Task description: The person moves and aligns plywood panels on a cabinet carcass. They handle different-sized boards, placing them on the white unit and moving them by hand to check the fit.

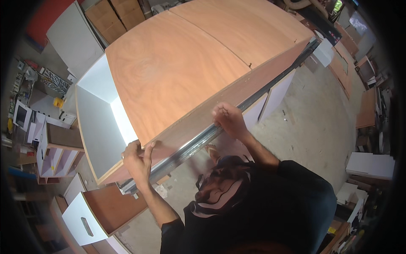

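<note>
A large cabinet box [94,127] lies in front of me, its inside white and its rims bare wood. Thin reddish-brown plywood panels cover most of its top; the nearer plywood panel [169,80] leaves the left end of the box uncovered. My left hand [137,163] grips that panel's near left corner, thumb by its edge and fingers at the box rim. Further right, my right hand [228,118] is curled closed beside the cabinet's near side; whatever it may hold is hidden. A seam [211,38] separates the panel from a second plywood panel [253,25].
A metal rail [198,137] runs under the cabinet's near side. White boards [277,93] lean below it at right. At lower left stands a drawer-like box [86,222] with a slotted white front. Stacked boards [370,165] lie along the right, shelving units [59,161] at left.
</note>
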